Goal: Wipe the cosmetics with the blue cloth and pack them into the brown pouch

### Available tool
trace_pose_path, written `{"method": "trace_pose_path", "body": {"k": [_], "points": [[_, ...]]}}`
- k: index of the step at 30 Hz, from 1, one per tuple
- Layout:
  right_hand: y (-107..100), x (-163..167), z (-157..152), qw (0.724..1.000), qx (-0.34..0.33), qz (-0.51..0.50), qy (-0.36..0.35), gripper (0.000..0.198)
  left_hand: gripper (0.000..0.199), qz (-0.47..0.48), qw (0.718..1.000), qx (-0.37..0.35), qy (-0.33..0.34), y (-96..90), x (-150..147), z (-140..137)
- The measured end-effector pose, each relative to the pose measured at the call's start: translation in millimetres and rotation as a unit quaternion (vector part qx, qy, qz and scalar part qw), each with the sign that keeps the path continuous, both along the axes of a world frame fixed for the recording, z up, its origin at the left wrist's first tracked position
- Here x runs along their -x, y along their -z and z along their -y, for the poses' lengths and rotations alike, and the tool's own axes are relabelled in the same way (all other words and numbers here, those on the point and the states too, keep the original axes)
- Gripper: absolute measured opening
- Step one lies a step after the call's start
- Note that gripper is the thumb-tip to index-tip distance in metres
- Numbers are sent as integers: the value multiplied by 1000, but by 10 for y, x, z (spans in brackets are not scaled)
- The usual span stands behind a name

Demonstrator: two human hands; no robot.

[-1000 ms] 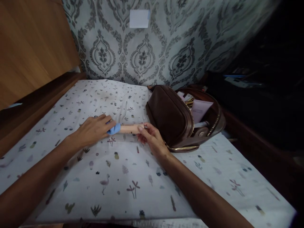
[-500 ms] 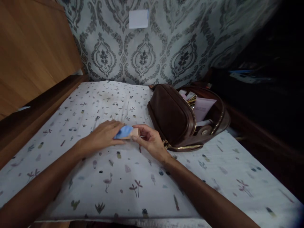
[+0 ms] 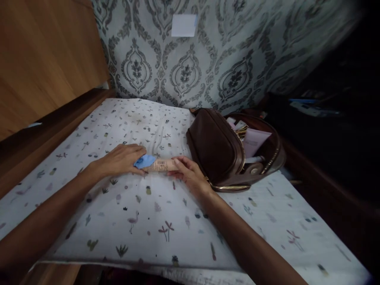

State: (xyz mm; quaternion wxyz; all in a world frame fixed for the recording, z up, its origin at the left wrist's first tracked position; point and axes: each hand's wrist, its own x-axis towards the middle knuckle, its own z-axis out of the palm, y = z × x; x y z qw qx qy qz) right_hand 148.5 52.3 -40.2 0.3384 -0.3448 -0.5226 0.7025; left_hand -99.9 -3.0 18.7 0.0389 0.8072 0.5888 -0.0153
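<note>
A beige cosmetic tube [image 3: 160, 165] with printed text and a barcode lies crosswise between my two hands, just above the patterned sheet. My right hand [image 3: 190, 172] grips its right end between thumb and fingers. At the other end, my left hand [image 3: 124, 159] is closed on a small blue cloth [image 3: 145, 161] that lies against the tube's left end. How far the tube reaches under the cloth is hidden. To the right of my right hand sits a brown leather pouch [image 3: 209, 146], its zip undone, with a pale pink tube [image 3: 255, 141] and other small items inside.
The white sheet [image 3: 148, 221] has small flamingo, palm and cactus prints. A wooden panel [image 3: 50, 59] rises at left, and damask wallpaper [image 3: 190, 75] with a white switch plate [image 3: 184, 25] stands behind. A dark area with indistinct objects lies at right.
My hands have moved apart, with my left hand and the blue cloth shifting left. More of the beige tube now shows, including its barcode. The camera view has shifted slightly.
</note>
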Motion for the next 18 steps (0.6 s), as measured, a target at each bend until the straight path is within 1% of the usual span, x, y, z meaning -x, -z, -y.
{"method": "trace_pose_path", "body": {"k": [3, 5, 7, 8, 9, 10, 12, 14, 16, 18], "points": [[-16, -10, 6, 1000, -26, 14, 2, 52, 38, 5, 1000, -26, 13, 0, 40, 5], [-47, -12, 28, 998, -67, 22, 3, 51, 33, 24, 998, -49, -7, -30, 31, 14], [-87, -7, 60, 993, -116, 27, -3, 50, 38, 63, 992, -102, -37, -71, -48, 24], [-106, -5, 78, 990, -138, 28, -11, 49, 41, 92, 987, -128, -41, -90, -119, 29], [-122, -3, 95, 987, -156, 27, -20, 48, 43, 122, 981, -144, -36, -106, -208, 35], [-133, -2, 111, 985, -171, 24, -31, 46, 44, 144, 979, -143, -20, -116, -307, 42], [-139, -2, 133, 981, -186, 20, -52, 42, 46, 162, 982, -89, 25, -119, -492, 61], [-124, -5, 133, 980, -185, 19, -67, 39, 49, 155, 987, -6, 47, -99, -590, 91], [-97, -11, 112, 981, -180, 22, -71, 37, 47, 148, 987, 54, 36, -62, -553, 141], [-70, -19, 89, 981, -181, 27, -66, 37, 45, 145, 987, 72, 13, -12, -402, 223]]}}
